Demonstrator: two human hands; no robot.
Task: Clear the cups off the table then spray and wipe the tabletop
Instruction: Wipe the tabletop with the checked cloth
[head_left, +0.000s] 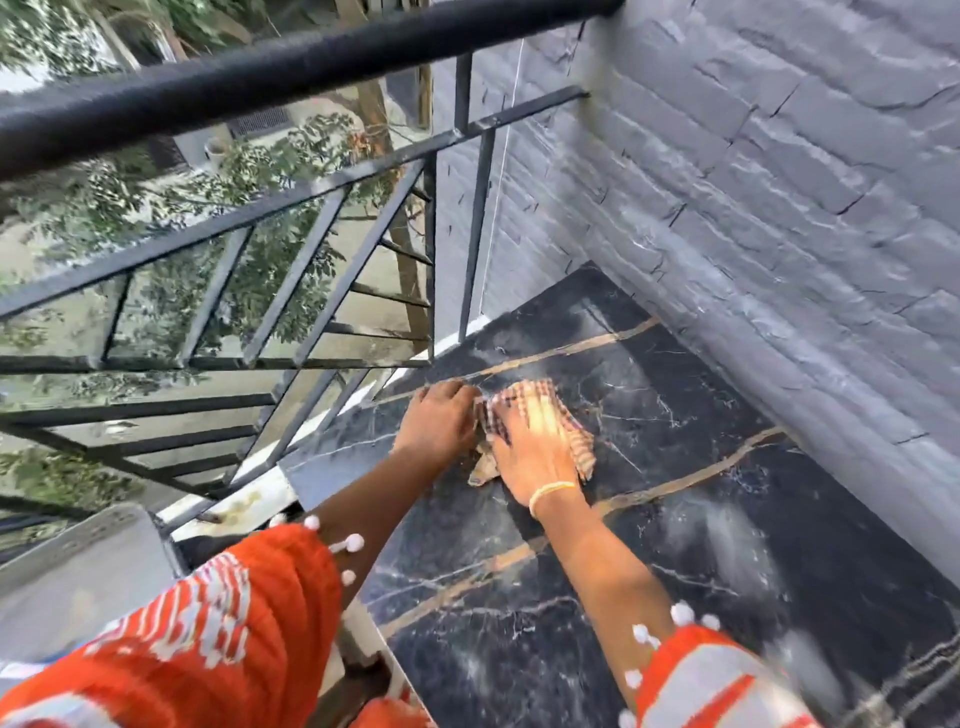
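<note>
From the head camera, much is cut off or smeared. Both upper arms leave the frame at the bottom, and only the orange sleeves (218, 623) with white bobbles show there. The near right part of the tabletop (675, 545) blurs into grey streaks, so its surface there is hard to read, and its near edge is out of frame. The checked cloth (550, 415) lies on the black marble top toward the far left corner; most of its middle is hidden under the right hand (535, 447), and only its far edge, its right border and a crumpled bit at the near left show. That hand lies flat on it, fingers straight and spread, pressing it down; a pale bangle (550, 493) sits at the wrist. The left hand (441, 421) is just beside the cloth's left edge, knuckles up, fingers bent downward with the tips hidden; whether they pinch the cloth or only rest on the marble cannot be told.

The tabletop's left edge runs close beside a black metal railing (311, 270), and its far and right edges meet a grey stone-clad wall (779, 182), touching or nearly so. Open marble stretches to the right of the cloth and toward the viewer. No cups show on the visible surface.
</note>
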